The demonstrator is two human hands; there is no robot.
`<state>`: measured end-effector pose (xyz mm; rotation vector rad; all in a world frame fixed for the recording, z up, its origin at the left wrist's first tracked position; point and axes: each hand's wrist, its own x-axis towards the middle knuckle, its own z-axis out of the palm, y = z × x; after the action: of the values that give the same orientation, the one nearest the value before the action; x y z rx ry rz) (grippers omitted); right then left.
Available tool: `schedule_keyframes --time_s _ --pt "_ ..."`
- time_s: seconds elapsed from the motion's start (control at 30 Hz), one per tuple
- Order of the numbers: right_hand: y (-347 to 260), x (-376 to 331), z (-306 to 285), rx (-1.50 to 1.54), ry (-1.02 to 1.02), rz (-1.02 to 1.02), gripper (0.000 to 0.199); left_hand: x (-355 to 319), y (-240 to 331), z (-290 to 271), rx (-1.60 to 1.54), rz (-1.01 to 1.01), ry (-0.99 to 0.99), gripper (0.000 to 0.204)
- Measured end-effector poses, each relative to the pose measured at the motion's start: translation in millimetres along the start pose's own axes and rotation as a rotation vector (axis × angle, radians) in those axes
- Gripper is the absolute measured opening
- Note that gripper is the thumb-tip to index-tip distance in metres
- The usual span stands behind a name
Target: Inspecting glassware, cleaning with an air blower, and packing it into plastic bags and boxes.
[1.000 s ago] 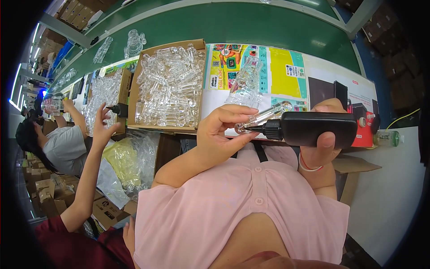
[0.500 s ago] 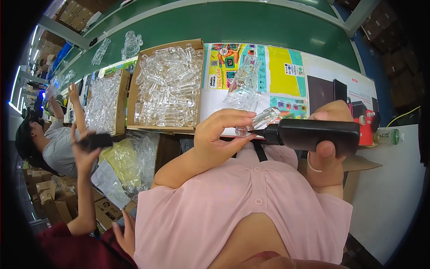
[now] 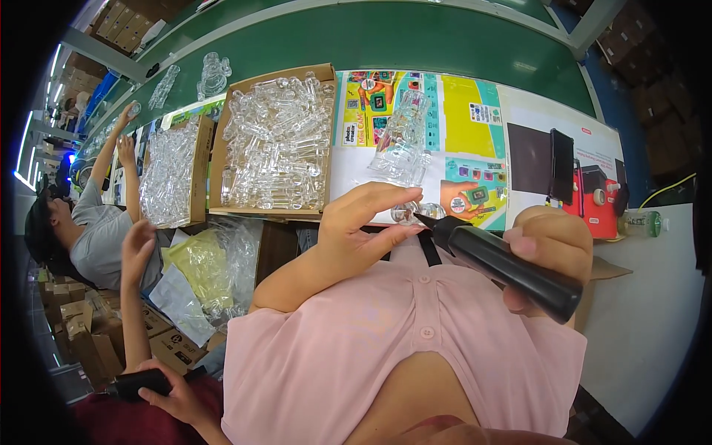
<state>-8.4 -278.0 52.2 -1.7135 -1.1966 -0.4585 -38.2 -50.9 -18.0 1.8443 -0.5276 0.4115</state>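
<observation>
My left hand (image 3: pixel 363 222) pinches a small clear piece (image 3: pixel 405 213) with a rounded end between thumb and fingertips. In my right hand (image 3: pixel 555 241) is a black squeeze bottle (image 3: pixel 512 268) with a narrow pointed nozzle. It slants, its base low on the right and its tip at the clear piece; whether the tip touches, I cannot tell. Beyond my hands, a larger clear piece (image 3: pixel 403 137) lies on a printed sheet (image 3: pixel 475 119). To the left stands a cardboard tray (image 3: pixel 332 96) heaped with clear tube-like pieces (image 3: pixel 278 144).
A second box (image 3: pixel 202 170) of clear pieces stands farther left. Co-workers sit there, one near hand (image 3: pixel 174 397) holding a dark object. Dark phone-like device (image 3: pixel 562 165), red box (image 3: pixel 604 211) and clear bottle (image 3: pixel 644 224) are at the right. Crumpled plastic bags (image 3: pixel 208 271) lie lower left.
The black bottle has swung from nearly level to slanting, its base now lower. The clear piece has turned in my left fingers. A co-worker's hand with a dark object is lower.
</observation>
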Motion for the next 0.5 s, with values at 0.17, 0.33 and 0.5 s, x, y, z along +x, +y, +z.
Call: schedule_keyframes --time_s 0.17,0.33,0.5 --pt "16.5 1.1 1.5 0.036 -0.012 -0.248 0.05 -7.2 2.7 -0.3 -0.212 -0.252 -0.052 0.047" --pt "20.5 -0.7 1.4 0.09 -0.099 -0.486 0.046 -11.8 -2.2 -2.5 -0.752 -0.377 -0.102 0.047" --pt "15.8 0.4 10.2 0.078 -0.023 -0.5 0.03 -12.7 -4.2 -1.3 -0.75 -0.374 -0.094 0.044"
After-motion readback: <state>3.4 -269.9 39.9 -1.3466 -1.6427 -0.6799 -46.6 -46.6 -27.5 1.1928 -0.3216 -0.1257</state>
